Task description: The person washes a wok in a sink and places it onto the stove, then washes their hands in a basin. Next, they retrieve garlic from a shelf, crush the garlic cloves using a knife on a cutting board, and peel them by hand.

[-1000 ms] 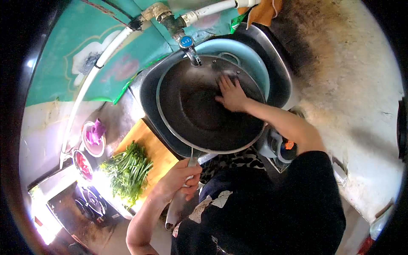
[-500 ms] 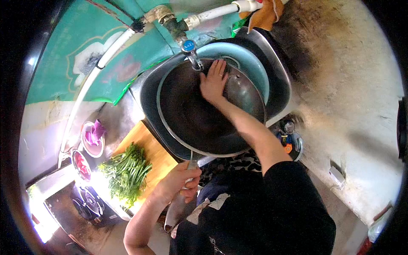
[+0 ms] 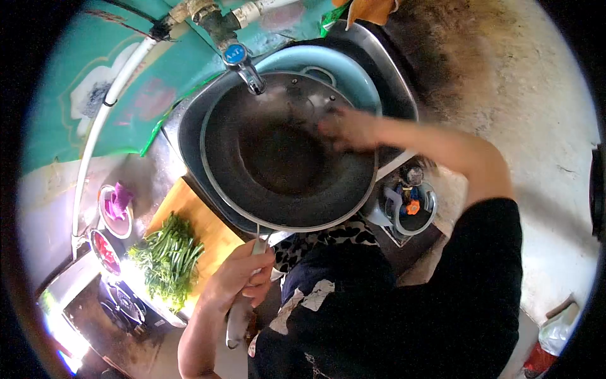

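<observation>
A: Head cam: where's the pan [image 3: 284, 189]?
B: Over the sink [image 3: 392, 66] & blue basin [image 3: 360, 79], beneath the tap [image 3: 252, 81]. Long axis runs from handle [image 3: 237, 325], nr the body, to far rim.
A: Hands?
B: L hand [image 3: 246, 273] wrapped tight on handle. R hand [image 3: 348, 129] over pan's R side, blurred; can't tell if fingers are spread or closed. Pan's middle is L of it & bodyward; R hand's nearer.

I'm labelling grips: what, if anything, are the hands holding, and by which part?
The left hand holds the wok by its handle. The right hand is blurred over the wok; whether it holds anything cannot be told.
</observation>
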Demonstrator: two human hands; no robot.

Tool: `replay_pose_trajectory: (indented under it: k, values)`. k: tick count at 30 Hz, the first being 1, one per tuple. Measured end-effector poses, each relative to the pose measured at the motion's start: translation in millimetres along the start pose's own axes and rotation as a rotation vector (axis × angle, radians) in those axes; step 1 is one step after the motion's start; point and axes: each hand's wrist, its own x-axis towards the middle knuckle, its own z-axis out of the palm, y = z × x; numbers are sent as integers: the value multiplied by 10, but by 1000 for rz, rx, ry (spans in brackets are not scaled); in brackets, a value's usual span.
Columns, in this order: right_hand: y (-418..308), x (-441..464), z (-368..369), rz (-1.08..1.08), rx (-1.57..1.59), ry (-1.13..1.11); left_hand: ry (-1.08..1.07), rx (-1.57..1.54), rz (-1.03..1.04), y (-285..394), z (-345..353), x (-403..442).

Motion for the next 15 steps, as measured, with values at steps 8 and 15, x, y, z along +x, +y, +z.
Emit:
replay_pose_trajectory:
  k: [8,15]
  values:
    - [-923,1457,-94,149,434,579,120,20,-43,46,70,-10]
    - [-1776,-51,-427,-26,733,303,33,17,1,30,12,-31]
